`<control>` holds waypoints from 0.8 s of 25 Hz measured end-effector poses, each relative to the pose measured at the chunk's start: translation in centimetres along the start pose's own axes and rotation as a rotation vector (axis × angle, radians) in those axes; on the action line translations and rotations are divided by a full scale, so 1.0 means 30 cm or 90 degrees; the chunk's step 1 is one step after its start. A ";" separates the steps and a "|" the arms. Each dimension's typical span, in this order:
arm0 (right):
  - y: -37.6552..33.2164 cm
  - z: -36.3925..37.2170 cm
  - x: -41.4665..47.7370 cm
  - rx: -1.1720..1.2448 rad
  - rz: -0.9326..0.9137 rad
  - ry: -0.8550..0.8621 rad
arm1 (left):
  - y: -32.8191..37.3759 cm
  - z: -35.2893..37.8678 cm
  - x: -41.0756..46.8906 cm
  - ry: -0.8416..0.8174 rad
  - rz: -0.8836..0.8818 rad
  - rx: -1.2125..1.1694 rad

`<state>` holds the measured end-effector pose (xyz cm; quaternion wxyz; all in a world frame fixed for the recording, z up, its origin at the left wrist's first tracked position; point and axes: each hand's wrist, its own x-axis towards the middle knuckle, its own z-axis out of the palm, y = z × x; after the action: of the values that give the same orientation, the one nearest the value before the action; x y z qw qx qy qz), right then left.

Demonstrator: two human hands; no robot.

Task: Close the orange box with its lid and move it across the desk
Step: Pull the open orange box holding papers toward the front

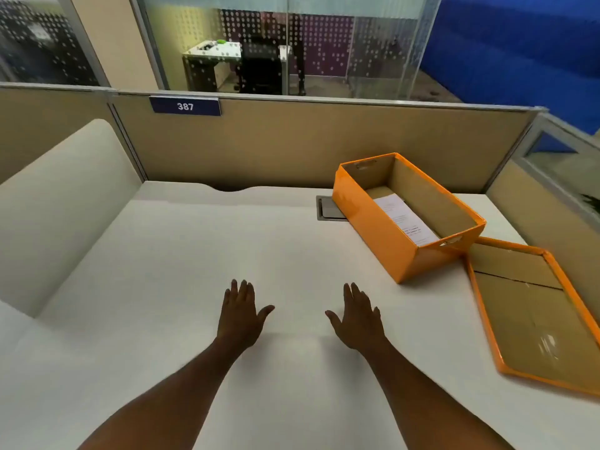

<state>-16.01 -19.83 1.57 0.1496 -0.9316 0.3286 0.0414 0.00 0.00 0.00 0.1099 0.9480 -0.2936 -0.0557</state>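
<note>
An open orange box [376,232] stands at the right rear of the white desk [181,261], with a white printed sheet [404,219] lying inside on its brown bottom. Its orange lid [532,313] lies upside down to the right of the box, brown inside facing up, touching the box's near right corner. My left hand [242,315] and my right hand [357,316] hover palm-down over the middle of the desk, fingers spread, holding nothing. Both hands are well to the left of the box.
Beige partition walls [292,144] close off the desk at the back and right. A grey cable hatch [328,207] sits in the desk just left of the box. A white curved divider [61,196] rises on the left. Label 387 [185,106] hangs on the back partition.
</note>
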 end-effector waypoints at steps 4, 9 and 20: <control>0.029 0.057 -0.036 0.007 0.011 -0.076 | -0.015 0.082 -0.042 -0.170 -0.035 0.014; 0.047 0.057 -0.026 -0.035 -0.009 -0.061 | 0.019 0.125 -0.022 -0.190 -0.051 0.015; 0.142 -0.150 0.201 0.064 -0.078 0.158 | 0.418 -0.011 0.231 -0.029 -0.092 -0.267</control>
<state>-14.06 -27.96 3.73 0.1567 -0.9391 0.2890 -0.1000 -1.07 -13.95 3.06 0.2936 0.9214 -0.2095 -0.1448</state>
